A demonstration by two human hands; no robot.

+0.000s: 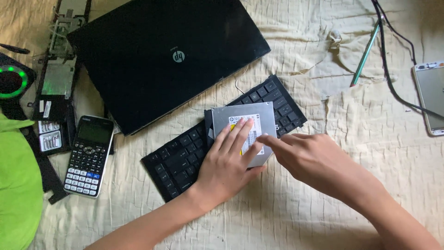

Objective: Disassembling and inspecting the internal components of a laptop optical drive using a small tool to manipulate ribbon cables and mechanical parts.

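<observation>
The left hand point(226, 159) lies flat, fingers spread, pressing a silver optical drive point(243, 129) atop the black keyboard point(185, 159). At 3 o'clock, the right hand point(314, 159) touches the drive's edge with one fingertip, gripping nothing. Bare cloth point(365, 139) lies open rightward; a closed laptop point(166, 55) crowds 11 o'clock.

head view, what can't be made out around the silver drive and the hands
- Silver drive: its label is mostly covered by the left hand; its underside is hidden.
- Black keyboard: its middle keys are under the drive and the left hand.
- Right hand: the palm faces down, unseen.
- Phone: cut off by the right edge.
- Closed laptop: its top is cut off by the upper edge.
</observation>
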